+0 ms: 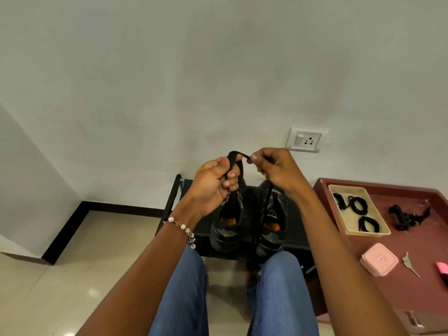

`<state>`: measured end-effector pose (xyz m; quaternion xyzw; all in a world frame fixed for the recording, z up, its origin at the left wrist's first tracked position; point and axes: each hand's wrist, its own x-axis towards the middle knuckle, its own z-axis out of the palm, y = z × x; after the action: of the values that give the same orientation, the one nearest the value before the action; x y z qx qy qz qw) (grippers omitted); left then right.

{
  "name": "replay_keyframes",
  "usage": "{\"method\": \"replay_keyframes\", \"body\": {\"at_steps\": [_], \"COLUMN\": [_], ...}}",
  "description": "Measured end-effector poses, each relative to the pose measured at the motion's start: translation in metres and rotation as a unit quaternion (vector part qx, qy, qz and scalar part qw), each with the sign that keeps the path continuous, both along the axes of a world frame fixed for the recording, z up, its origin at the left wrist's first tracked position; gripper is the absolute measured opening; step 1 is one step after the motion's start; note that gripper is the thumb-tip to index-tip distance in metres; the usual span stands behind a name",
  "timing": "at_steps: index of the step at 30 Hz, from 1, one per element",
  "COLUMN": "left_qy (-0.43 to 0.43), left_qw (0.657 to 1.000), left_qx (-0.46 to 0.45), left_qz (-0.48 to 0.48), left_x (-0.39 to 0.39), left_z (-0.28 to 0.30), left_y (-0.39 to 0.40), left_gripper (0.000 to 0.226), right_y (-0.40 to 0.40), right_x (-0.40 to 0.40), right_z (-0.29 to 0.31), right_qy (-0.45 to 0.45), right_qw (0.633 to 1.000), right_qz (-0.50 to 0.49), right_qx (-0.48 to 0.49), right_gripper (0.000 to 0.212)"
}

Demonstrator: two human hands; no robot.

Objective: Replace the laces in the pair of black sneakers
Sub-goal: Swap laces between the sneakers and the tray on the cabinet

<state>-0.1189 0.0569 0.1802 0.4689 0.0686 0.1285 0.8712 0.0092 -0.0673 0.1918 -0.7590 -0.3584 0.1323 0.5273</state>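
Two black sneakers with orange insoles stand side by side on a low black rack: the left sneaker [226, 226] and the right sneaker [272, 226]. A black lace [234, 157] is raised above them. My left hand [213, 185] grips a wound bunch of it in curled fingers. My right hand [274, 169] pinches the lace end just to the right, and a strand hangs from it down to the right sneaker. Both hands hover in front of the wall, above the shoes.
The black rack [298, 229] stands against the wall. On the maroon table [412, 238] at the right are a beige tray [339, 209] with coiled black laces [357, 204], a loose black lace heap [407, 217], a pink box [379, 259] and a key [409, 263]. My jeans-clad knees are below.
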Motion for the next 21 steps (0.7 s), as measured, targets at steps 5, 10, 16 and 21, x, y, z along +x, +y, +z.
{"method": "replay_keyframes", "body": {"at_steps": [5, 10, 16, 21], "left_qy": [-0.035, 0.095, 0.098, 0.038], "left_qw": [0.986, 0.970, 0.953, 0.987], "left_qx": [-0.117, 0.177, 0.285, 0.139], "left_qz": [0.114, 0.138, -0.015, -0.071], "left_x": [0.008, 0.009, -0.002, -0.005], "left_z": [0.001, -0.007, -0.019, -0.011], "left_y": [0.008, 0.012, 0.007, 0.000], "left_gripper": [0.023, 0.024, 0.035, 0.038], "right_y": [0.002, 0.002, 0.002, -0.002], "right_x": [-0.037, -0.054, -0.022, 0.004], "right_z": [-0.035, -0.021, 0.021, 0.022], "right_qy": [-0.050, -0.122, -0.139, 0.019], "right_qw": [0.987, 0.968, 0.982, 0.999], "right_qz": [0.078, 0.142, 0.077, 0.024], "right_qx": [-0.133, -0.168, -0.102, 0.030], "right_gripper": [0.017, 0.018, 0.011, 0.011]}}
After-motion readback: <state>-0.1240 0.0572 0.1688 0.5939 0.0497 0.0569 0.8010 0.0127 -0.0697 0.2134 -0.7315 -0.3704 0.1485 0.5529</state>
